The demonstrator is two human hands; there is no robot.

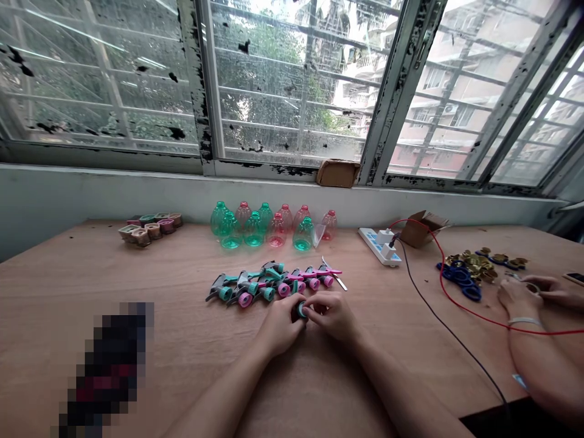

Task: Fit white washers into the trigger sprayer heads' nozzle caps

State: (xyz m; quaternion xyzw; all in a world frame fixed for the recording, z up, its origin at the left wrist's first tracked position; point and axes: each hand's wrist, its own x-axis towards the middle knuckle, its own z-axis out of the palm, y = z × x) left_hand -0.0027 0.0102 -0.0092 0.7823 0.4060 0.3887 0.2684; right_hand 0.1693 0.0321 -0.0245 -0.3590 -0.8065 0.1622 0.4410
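My left hand (283, 323) is wrapped round a spray bottle trigger head (301, 309), of which mainly the teal screw collar shows. My right hand (332, 313) meets it from the other side, thumb and fingertips pinched at the collar; whether they grip a small part is hidden. Just beyond my hands lies a cluster of grey trigger heads with teal or pink collars (245, 299). Silver tweezers (335, 275) rest at the cluster's right end. Behind it, green bottles (253, 230) and pink bottles (276, 231) stand upright without heads.
At the back left sit small coloured cups (152, 230). A white power strip (379, 247) has plugs, a red cable (440, 261) and a dark cable (438, 325) crossing the right side. A co-worker's hands (524, 295) work near gold and blue parts (469, 267). A pixelated patch covers the lower left.
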